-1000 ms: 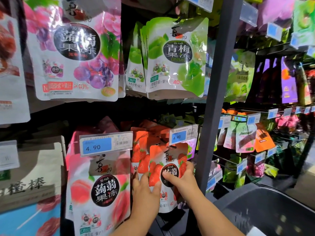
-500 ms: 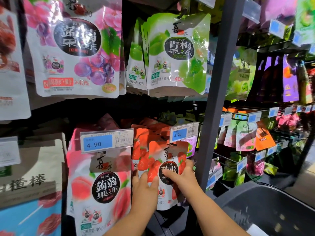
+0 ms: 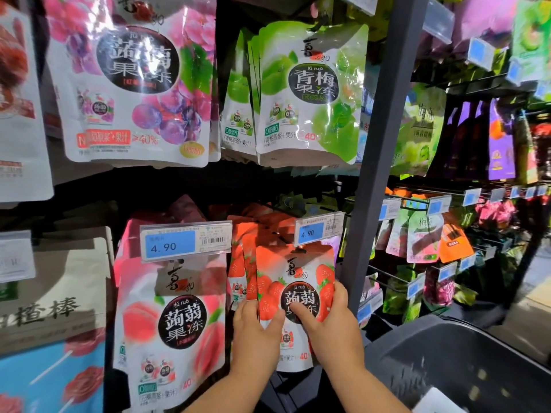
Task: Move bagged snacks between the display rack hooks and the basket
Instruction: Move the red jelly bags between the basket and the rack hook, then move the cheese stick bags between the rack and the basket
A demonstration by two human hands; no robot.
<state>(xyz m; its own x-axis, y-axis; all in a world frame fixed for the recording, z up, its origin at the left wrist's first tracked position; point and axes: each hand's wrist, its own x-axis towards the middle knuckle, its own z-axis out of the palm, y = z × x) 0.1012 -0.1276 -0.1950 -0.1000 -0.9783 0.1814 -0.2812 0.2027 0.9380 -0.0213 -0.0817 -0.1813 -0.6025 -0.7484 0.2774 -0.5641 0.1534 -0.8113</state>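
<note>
A grey upright post (image 3: 384, 129) runs from 1 o'clock down to 5 o'clock, splitting the view. Left of it, at 8 o'clock, a clear holder carries a blue-and-white price tag (image 3: 185, 241) reading 4.90. A smaller price tag (image 3: 317, 231) with the same figure sits just below centre, touching the post's left side. At 9 o'clock a white label (image 3: 15, 257) is too blurred to read. Under it, at 8 o'clock, stands a brown carton (image 3: 53, 293) printed with dark characters. A row of small blue tags (image 3: 438, 204) lines up at 3 o'clock, and more blue tags (image 3: 480, 53) hang at 2 o'clock.
</note>
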